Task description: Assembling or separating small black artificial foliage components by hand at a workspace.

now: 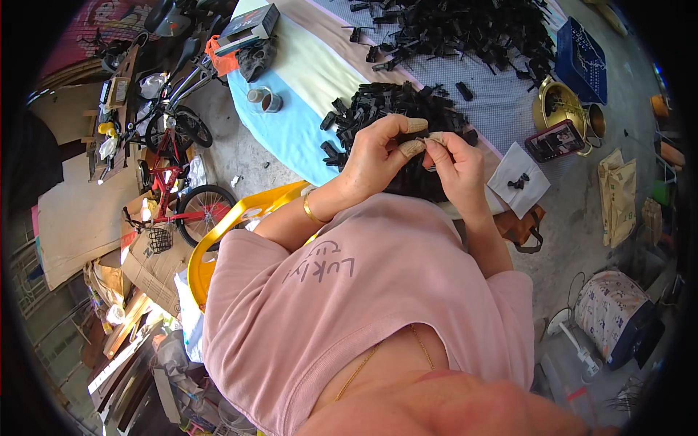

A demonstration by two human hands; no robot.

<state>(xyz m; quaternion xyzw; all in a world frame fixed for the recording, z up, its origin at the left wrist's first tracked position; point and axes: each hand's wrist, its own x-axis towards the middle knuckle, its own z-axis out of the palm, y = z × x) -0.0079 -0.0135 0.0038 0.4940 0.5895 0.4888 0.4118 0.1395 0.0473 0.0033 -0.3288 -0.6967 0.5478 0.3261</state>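
Observation:
My left hand (pixel 379 151) and my right hand (pixel 459 168) meet at the fingertips over a dark heap of small black plastic parts (pixel 389 102). Beige finger covers sit on the thumb and index finger of the left, and at least one shows on the right. My right thumb and index finger pinch together beside the left thumb. The left fingers are curled, the index slightly raised from the thumb. Whatever lies between the fingertips is too small and hidden to name. On a white paper sheet (pixel 529 190), right of the right hand, lie a few black pieces (pixel 518 181).
A larger pile of black parts (pixel 465 29) covers the cloth's far side. To the right are a blue basket (pixel 582 62), a brass-coloured pot (pixel 556 105) and a phone (pixel 555 141). A cup (pixel 270 101) stands left, near a yellow chair (pixel 211 251) and a red bicycle (pixel 171 182).

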